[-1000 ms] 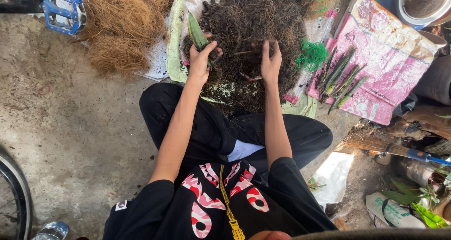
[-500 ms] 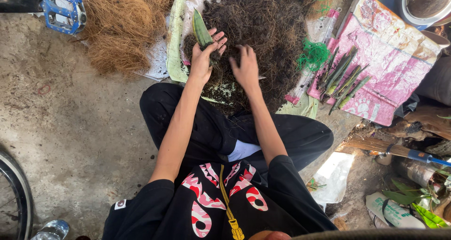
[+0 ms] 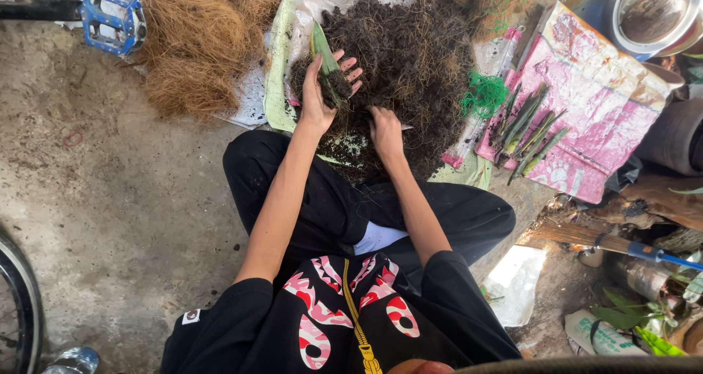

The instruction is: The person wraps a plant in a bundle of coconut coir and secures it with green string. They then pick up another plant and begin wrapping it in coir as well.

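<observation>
The left hand grips a green cutting with a clump of dark soil at its base, fingers curled around the clump and fingertips spread past it; the leaf points to the far side. The right hand lies flat, palm down, fingers together, pressed into the near edge of the soil pile. That dark, fibrous pile sits on a pale green sack spread on the ground in front of the person's crossed legs, and the cutting is held just above its left part.

To the right of the pile lies a flattened pink and white bag with a row of green cuttings on its left edge. Between pile and bag sits a tangle of green string. Far right stands a round metal bowl with something brown in it. Near right, a broom with a blue handle lies across clutter, and a white sheet lies just beside the person's knee.

To the left of the sack a heap of brown coconut fibre rests on a white sheet. A blue bicycle pedal sits at the far left, a tyre curves at the near left edge, and the concrete floor is between them
</observation>
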